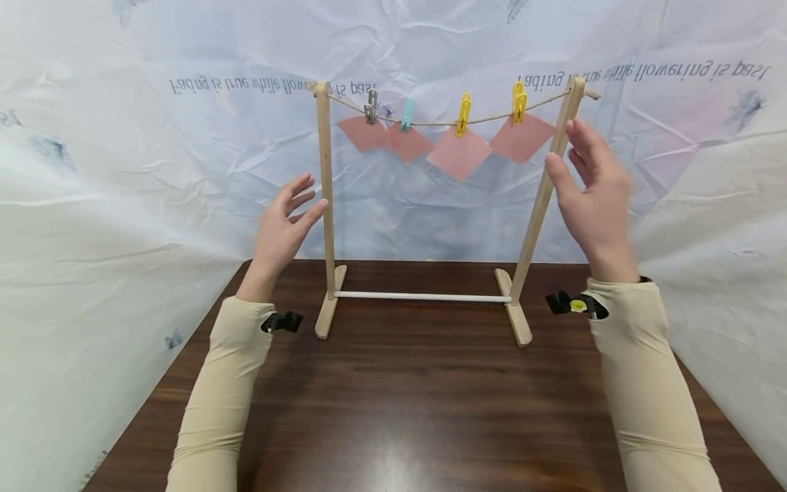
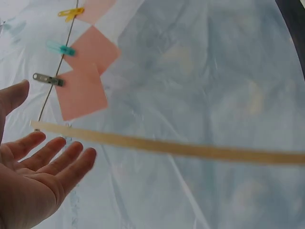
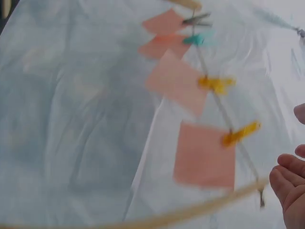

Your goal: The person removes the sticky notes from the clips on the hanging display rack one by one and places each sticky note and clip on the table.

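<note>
A small wooden rack stands on the table, its string (image 1: 433,124) slung between a left post (image 1: 328,205) and a right post (image 1: 535,212). Several pink paper squares (image 1: 460,154) hang from it by a grey clothespin (image 1: 371,107), a teal clothespin (image 1: 407,115) and two yellow clothespins (image 1: 464,115). My left hand (image 1: 283,222) is beside the left post, fingers spread and loosely bent, holding nothing. Near the upper right post my right hand (image 1: 596,195) is raised with thumb and fingers apart, also holding nothing. In the left wrist view the left palm (image 2: 35,191) shows bare.
A white crossbar (image 1: 424,296) joins the rack's two wooden feet (image 1: 514,311). The dark brown table (image 1: 393,396) extends in front of it. Pale printed sheeting (image 1: 123,171) with upside-down lettering hangs behind and at both sides. Each wrist carries a black strap (image 1: 285,322).
</note>
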The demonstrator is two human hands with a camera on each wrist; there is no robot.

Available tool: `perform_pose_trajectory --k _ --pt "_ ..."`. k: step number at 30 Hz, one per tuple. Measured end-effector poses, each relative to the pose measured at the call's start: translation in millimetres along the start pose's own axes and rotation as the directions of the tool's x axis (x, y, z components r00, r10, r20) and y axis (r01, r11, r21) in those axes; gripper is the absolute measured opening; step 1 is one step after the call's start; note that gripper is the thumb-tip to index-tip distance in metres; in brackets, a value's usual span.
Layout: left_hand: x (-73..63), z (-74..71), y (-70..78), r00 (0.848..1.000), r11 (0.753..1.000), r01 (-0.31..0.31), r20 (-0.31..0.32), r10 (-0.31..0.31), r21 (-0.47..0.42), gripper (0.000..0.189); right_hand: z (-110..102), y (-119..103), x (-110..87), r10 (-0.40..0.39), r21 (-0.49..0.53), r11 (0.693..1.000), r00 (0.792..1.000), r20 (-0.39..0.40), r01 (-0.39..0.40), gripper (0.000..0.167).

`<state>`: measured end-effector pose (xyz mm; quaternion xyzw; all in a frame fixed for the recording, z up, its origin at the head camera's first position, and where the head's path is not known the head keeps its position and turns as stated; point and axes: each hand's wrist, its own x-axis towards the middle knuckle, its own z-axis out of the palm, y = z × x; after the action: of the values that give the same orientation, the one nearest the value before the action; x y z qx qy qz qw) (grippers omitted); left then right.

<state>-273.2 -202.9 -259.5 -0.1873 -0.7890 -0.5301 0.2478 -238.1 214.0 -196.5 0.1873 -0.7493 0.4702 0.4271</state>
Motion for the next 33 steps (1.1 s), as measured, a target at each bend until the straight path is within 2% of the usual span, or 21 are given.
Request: perform_pose_trajectory --k 6,11,16,20,24,28,31,33 --pt "14.3 17.2 1.4 0.999 0.984 0.034 0.016 -0.032 -0.176 0.062 31 -35 20.2 -0.074 0.094 0.993 0.995 0.063 0.068 0.051" --pt "25.1 31.3 2.1 0.997 0.961 0.071 0.059 -0.057 -0.268 0.062 53 -53 35.3 -0.125 0.087 0.99 0.986 0.113 0.115 0.052" --pt "32.4 41.8 4.3 0.993 0.944 0.106 0.089 -0.082 -0.313 0.062 72 -52 53.7 -0.149 0.081 0.987 0.977 0.153 0.138 0.053" --pt "39.4 49.3 3.7 0.988 0.918 0.143 0.113 -0.108 -0.369 0.063 87 -45 69.8 -0.151 0.072 0.988 0.97 0.19 0.139 0.054" --pt "47.3 57.2 1.4 0.98 0.888 0.192 0.122 -0.154 -0.418 0.067 101 -49 81.7 -0.128 0.091 0.99 0.961 0.246 0.108 0.055" --pt "56.3 65.2 -0.9 0.973 0.831 0.23 0.115 -0.199 -0.506 0.07 115 -56 88.6 -0.147 0.09 0.988 0.945 0.294 0.125 0.055" --pt "64.4 71.9 -2.1 0.966 0.767 0.256 0.117 -0.232 -0.589 0.071 125 -60 92.0 -0.149 0.068 0.989 0.932 0.329 0.133 0.055" --pt "70.0 77.0 -2.8 0.96 0.714 0.268 0.114 -0.257 -0.646 0.072 131 -61 93.6 -0.147 0.052 0.989 0.919 0.365 0.138 0.055"
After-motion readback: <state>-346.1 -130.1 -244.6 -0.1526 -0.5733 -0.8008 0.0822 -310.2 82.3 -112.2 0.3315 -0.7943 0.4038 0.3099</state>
